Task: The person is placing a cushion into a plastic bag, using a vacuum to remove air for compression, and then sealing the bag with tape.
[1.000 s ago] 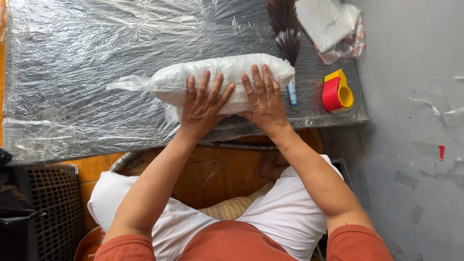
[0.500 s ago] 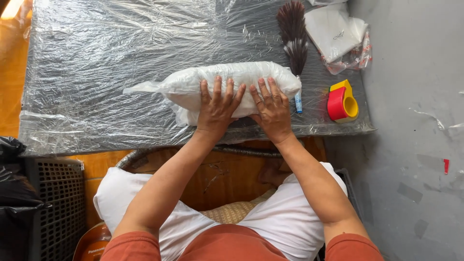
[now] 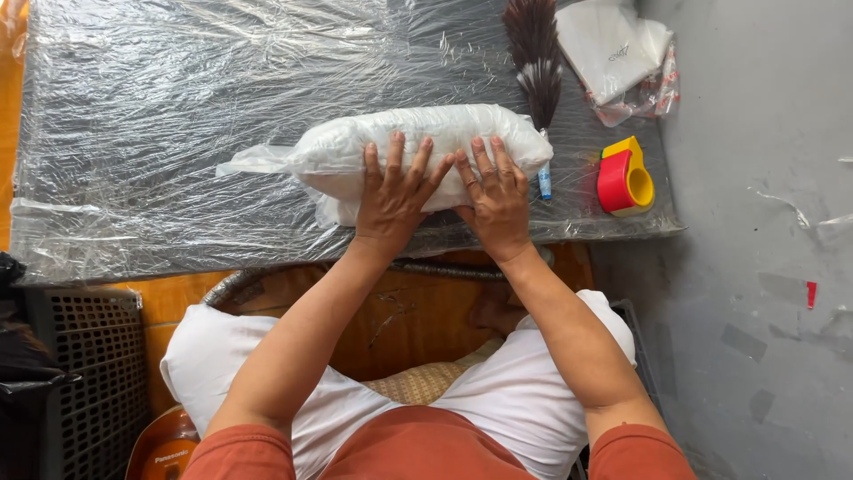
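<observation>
Pressing flat on the crinkly, puffy white plastic bag: left hand, right hand.

Glossy crinkled plastic film over table; white plastic-wrapped bundle, smooth sheen.

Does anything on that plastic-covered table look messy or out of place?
Nothing is spilled or broken. Both hands, left hand and right hand, press flat on the white bagged bundle. Its loose plastic end trails off untidily, and the table's plastic cover is wrinkled.

Rust-orange short sleeves, bare forearms, bare hands, and what look like white trousers.
</observation>
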